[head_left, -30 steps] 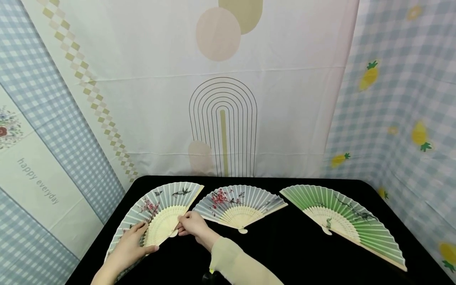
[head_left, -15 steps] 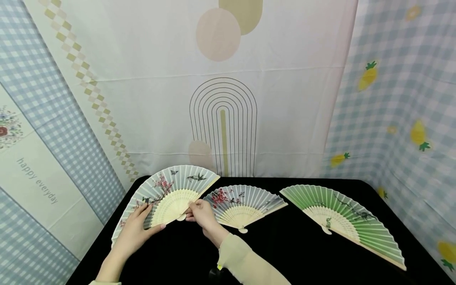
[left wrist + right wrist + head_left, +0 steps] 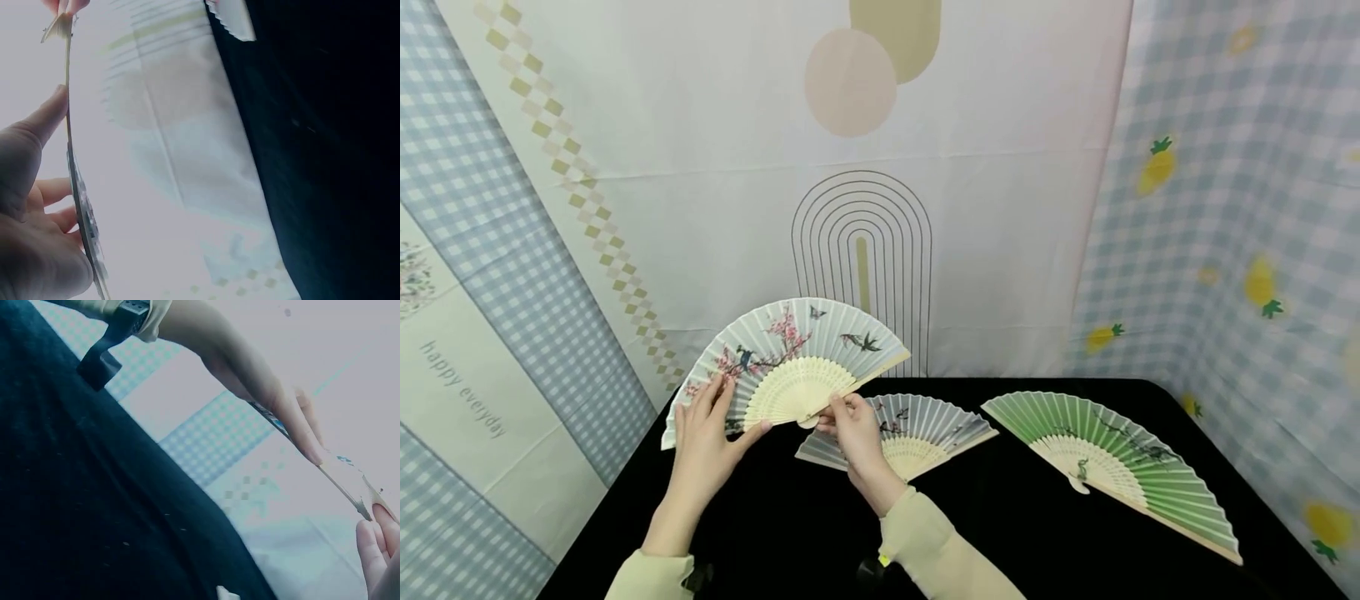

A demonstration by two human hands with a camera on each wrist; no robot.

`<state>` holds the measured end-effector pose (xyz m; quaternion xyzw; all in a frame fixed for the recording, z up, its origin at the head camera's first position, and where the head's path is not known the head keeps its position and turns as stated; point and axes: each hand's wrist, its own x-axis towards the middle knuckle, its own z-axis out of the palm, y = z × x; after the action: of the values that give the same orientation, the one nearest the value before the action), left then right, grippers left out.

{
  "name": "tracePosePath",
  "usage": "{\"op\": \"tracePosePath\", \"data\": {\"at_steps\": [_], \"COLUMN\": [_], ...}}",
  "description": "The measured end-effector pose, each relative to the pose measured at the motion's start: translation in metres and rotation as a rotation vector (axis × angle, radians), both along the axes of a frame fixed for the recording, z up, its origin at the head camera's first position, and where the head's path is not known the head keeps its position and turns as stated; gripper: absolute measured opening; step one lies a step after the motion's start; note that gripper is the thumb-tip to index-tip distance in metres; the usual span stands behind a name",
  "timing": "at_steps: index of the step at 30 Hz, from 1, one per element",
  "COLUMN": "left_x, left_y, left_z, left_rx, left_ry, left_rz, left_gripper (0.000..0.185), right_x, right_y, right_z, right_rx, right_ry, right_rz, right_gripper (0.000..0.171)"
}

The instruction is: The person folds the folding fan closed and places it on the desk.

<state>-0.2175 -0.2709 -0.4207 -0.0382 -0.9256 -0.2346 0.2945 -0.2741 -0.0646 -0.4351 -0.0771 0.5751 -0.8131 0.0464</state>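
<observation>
An unfolded white hand fan (image 3: 808,337), printed with pink blossoms and birds, is held up above the table at the left. My right hand (image 3: 859,437) pinches its pale ribs near the pivot. My left hand (image 3: 703,429) has its fingers spread against the fan's left side, thumb apart along the lower edge. The left wrist view catches the fan (image 3: 70,125) edge-on, with the left thumb and fingers touching the same side. Behind the right hand, a grey fan (image 3: 925,429) lies spread on the table, partly covered. A green fan (image 3: 1120,458) lies spread at the right.
A black cloth (image 3: 1000,533) covers the table. Behind it hangs a pale printed curtain (image 3: 1000,250). Checked curtains flank it, one with pineapples (image 3: 1262,283) on the right.
Both hands have lifted the white fan up and to the right, tilting it more upright. It now overlaps the back curtain. The grey and green fans stay in place.
</observation>
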Motion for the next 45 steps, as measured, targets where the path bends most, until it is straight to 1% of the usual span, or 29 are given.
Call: {"op": "tracePosePath", "data": {"at_steps": [5, 9, 16, 19, 23, 26, 31, 32, 34, 36, 39, 43, 45], "left_x": [-0.013, -0.024, -0.039, -0.044, -0.05, -0.054, -0.062, -0.063, -0.064, -0.064, -0.063, -0.065, -0.066], "left_y": [0.017, 0.028, 0.048, 0.055, 0.065, 0.073, 0.087, 0.089, 0.092, 0.096, 0.1, 0.104, 0.106], "left_z": [0.012, 0.017, 0.021, 0.024, 0.026, 0.026, 0.026, 0.026, 0.027, 0.028, 0.029, 0.029, 0.029], "left_rx": [-0.004, -0.01, 0.015, 0.029, 0.072, 0.138, 0.261, 0.282, 0.326, 0.385, 0.498, 0.645, 0.709], "left_ry": [0.045, 0.088, 0.155, 0.178, 0.2, 0.24, 0.339, 0.349, 0.351, 0.333, 0.294, 0.283, 0.271], "left_rz": [-0.011, -0.007, 0.014, 0.027, 0.04, 0.028, -0.014, -0.019, -0.024, -0.029, -0.023, -0.03, -0.044], "left_gripper": [0.093, 0.095, 0.1, 0.105, 0.111, 0.114, 0.118, 0.118, 0.12, 0.122, 0.126, 0.128, 0.128], "right_x": [-0.003, -0.004, -0.005, -0.005, -0.003, -0.001, -0.001, -0.001, -0.001, -0.001, 0.0, 0.0, 0.0], "right_y": [0.014, 0.025, 0.045, 0.052, 0.06, 0.065, 0.071, 0.071, 0.072, 0.072, 0.073, 0.074, 0.074], "right_z": [0.01, 0.015, 0.023, 0.027, 0.031, 0.034, 0.039, 0.039, 0.04, 0.04, 0.038, 0.037, 0.036], "right_rx": [-0.036, -0.052, -0.107, -0.131, -0.146, -0.156, -0.201, -0.209, -0.225, -0.229, -0.228, -0.229, -0.235], "right_ry": [0.032, 0.054, 0.074, 0.067, 0.06, 0.059, 0.075, 0.079, 0.083, 0.083, 0.08, 0.066, 0.062], "right_rz": [-0.086, -0.145, -0.191, -0.211, -0.235, -0.258, -0.296, -0.299, -0.306, -0.316, -0.318, -0.31, -0.309], "right_gripper": [0.02, 0.02, 0.02, 0.02, 0.021, 0.022, 0.022, 0.022, 0.022, 0.022, 0.023, 0.024, 0.024]}}
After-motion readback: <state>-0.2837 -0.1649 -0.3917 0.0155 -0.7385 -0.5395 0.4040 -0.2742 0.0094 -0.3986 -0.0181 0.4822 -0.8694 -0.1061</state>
